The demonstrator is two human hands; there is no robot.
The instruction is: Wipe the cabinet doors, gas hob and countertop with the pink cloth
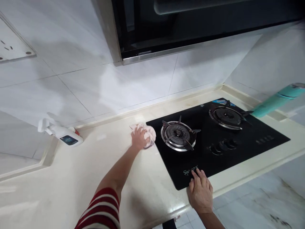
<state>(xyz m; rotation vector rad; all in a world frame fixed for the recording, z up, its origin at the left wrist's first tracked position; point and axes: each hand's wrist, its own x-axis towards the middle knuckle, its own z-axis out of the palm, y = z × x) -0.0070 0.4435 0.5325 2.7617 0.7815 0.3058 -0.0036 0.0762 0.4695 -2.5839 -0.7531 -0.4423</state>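
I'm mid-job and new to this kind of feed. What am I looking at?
No machine here, just a person's two bare hands. The one picture comes from a camera worn on the head, looking forward and down. The left hand rests on a pale cloth on the cream counter; the right hand lies at the front edge of the black hob, holding nothing visible. A white spray bottle is at left, a turquoise bottle at right.
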